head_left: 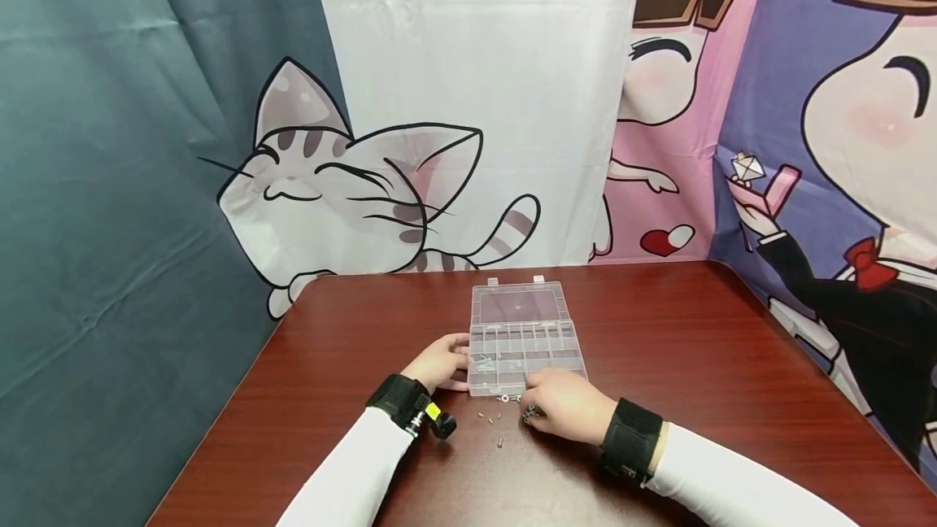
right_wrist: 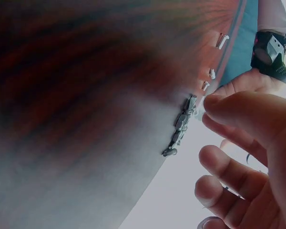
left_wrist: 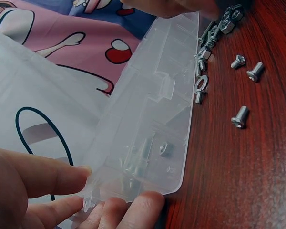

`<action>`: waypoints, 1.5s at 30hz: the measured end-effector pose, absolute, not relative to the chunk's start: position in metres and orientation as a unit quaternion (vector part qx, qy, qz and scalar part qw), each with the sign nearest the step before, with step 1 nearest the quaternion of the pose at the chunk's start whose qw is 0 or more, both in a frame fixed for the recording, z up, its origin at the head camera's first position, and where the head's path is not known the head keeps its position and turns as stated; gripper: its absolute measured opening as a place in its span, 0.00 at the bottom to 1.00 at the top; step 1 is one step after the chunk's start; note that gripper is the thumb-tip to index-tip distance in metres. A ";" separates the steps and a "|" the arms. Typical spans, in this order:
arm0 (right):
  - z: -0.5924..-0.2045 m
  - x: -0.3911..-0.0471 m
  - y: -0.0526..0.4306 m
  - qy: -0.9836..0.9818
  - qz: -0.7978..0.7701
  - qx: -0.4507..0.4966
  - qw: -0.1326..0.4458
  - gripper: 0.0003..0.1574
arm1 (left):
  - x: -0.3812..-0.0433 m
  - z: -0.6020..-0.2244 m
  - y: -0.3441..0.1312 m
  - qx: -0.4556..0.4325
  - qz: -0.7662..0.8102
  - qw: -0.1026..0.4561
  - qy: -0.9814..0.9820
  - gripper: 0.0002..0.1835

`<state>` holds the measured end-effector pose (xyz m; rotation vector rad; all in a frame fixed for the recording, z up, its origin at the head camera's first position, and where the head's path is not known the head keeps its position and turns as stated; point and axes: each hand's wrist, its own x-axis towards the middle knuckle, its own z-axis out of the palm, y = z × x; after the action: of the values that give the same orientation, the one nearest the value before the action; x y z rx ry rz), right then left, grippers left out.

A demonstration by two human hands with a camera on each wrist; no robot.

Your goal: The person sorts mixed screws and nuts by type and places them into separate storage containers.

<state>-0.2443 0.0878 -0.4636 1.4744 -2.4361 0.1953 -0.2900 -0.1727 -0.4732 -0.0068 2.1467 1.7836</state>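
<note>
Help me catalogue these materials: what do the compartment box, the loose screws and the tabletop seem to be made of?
Compartment box: probably clear plastic, smooth and glossy; its walls are see-through.
Loose screws: likely metal, perhaps plated steel; silver-grey with bright glints.
Tabletop: varnished wood or wood-look laminate, reddish-brown with dark grain and a sheen; I can't tell which.

Clear plastic compartment box, left side touching the left hand, lid laid open on the far side. Silvery hardware in a cell near that hand. Nuts and bolts bunched beside the right hand; loose screws between both.
</note>
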 end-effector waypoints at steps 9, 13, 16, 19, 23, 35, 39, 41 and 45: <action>-0.464 -0.245 0.087 -0.844 0.064 0.520 0.115 0.07 | -0.290 -0.475 -0.173 0.000 0.629 0.171 0.758 0.32; -0.465 -0.246 0.085 -0.847 0.064 0.515 0.113 0.08 | -0.290 -0.475 -0.173 0.007 0.630 0.173 0.757 0.31; -0.465 -0.247 0.083 -0.852 0.062 0.509 0.106 0.08 | -0.290 -0.475 -0.174 0.012 0.630 0.174 0.757 0.31; -0.463 -0.248 0.081 -0.856 0.065 0.503 0.094 0.08 | -0.290 -0.474 -0.174 0.011 0.628 0.172 0.759 0.31; -0.461 -0.247 0.078 -0.860 0.068 0.498 0.088 0.11 | -0.288 -0.472 -0.173 0.004 0.627 0.172 0.760 0.31; -0.458 -0.246 0.069 -0.871 0.045 0.480 0.094 0.17 | -0.291 -0.478 -0.173 -0.002 0.626 0.171 0.760 0.32; -0.460 -0.247 0.067 -0.870 0.038 0.480 0.102 0.17 | -0.290 -0.476 -0.173 -0.001 0.628 0.173 0.758 0.32; -0.460 -0.247 0.066 -0.868 0.034 0.482 0.109 0.17 | -0.289 -0.474 -0.173 0.000 0.627 0.173 0.759 0.32; -0.460 -0.248 0.064 -0.867 0.037 0.484 0.111 0.17 | -0.289 -0.472 -0.172 0.000 0.626 0.172 0.761 0.32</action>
<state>-0.2481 0.0643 -0.4599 1.4225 -2.5479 0.1085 -0.2888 -0.1724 -0.4720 0.0008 2.1582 1.7767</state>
